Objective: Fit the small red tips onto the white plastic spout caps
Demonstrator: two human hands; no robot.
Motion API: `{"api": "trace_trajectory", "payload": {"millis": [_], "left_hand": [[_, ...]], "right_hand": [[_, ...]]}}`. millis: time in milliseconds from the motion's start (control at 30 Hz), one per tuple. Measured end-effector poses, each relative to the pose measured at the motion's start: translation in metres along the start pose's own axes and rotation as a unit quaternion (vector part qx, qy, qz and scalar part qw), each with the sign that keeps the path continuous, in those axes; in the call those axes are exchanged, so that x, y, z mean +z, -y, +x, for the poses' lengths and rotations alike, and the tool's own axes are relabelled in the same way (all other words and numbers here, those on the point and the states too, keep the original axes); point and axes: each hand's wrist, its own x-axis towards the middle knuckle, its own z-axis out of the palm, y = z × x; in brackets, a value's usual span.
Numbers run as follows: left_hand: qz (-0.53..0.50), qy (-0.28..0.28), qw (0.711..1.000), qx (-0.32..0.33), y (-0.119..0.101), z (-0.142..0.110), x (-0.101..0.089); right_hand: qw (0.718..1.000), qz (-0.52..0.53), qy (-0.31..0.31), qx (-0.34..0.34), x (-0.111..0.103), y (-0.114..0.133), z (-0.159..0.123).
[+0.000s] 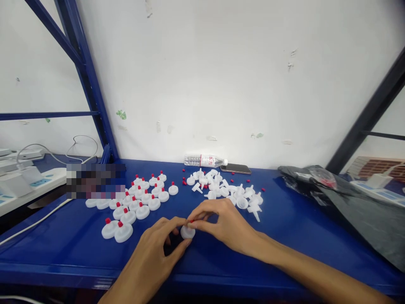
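Between the thumb and fingers of my left hand (155, 249) is a white nozzle cap (187, 233), its round base low at the blue table. My right hand (223, 219) pinches a small red tip cap (191, 221) at the top of that nozzle; the fingers partly cover it. Left of my hands stand several rows of white nozzle caps with red tips (154, 204), all upright. Beyond my right hand lies a loose pile of white nozzle caps (242, 202) without red tips, facing various ways. Loose red tip caps (232, 180) are scattered around the pile.
A clear plastic bottle (201, 161) lies by the wall beside a phone (236, 169). Dark plastic bags (341, 211) cover the right side of the blue table (284, 236). White power strips (47, 179) and cables are at the left, near a blue metal post (91, 80).
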Motion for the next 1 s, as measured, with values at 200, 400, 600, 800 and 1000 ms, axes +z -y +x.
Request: {"api": "trace_trajectory", "payload": {"millis": [200,400,600,800,1000], "left_hand": [[-0.024,-0.004,1.000,0.012,0.003,0.001,0.004],[-0.033,-0.023,0.999,0.024,0.001,-0.003,0.001],[-0.030,-0.093,0.990,0.099,-0.002,-0.009,-0.001],[0.061,-0.110,0.981,0.147,0.010,-0.008,0.010],[0.171,-0.216,0.951,0.142,0.017,0.007,-0.001]], "right_hand": [[0.999,0.044,0.004,0.031,0.003,-0.005,0.000],[1.000,0.014,-0.015,0.013,0.010,-0.012,-0.002],[0.998,0.060,-0.018,0.008,0.015,-0.020,-0.001],[0.999,0.042,0.030,-0.009,0.002,-0.017,0.003],[0.955,-0.287,-0.075,-0.028,-0.038,-0.023,0.009]]}}
